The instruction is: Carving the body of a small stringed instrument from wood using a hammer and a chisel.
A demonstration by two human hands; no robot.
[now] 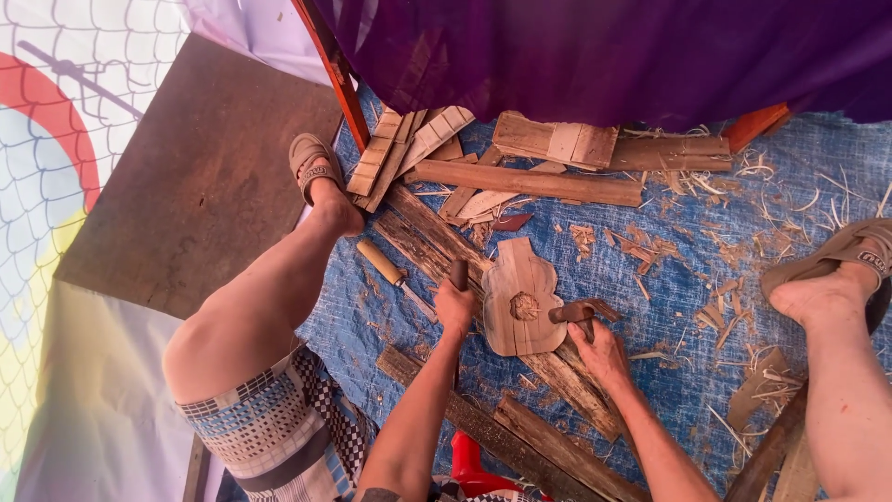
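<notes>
Wood blank (520,296), cut to a rounded vase-like outline, lies flat on a rough plank (502,307) over the blue tarp (688,279), right between my two hands. My left hand (454,304) is closed around a dark tool handle (459,273) just left of the blank. My right hand (602,350) is wrapped on a small adze-like tool (578,311) whose head touches the blank's right edge. I'd guess the blank is light, stiff and thin, so it could split along the grain; best held by its wide lower edges, away from the knot-like spot in the middle. Left of the blank, a wooden-handled chisel (388,268) lies loose. No containers anywhere, just shavings (734,316) and scrap boards (520,177) beyond the blank.
</notes>
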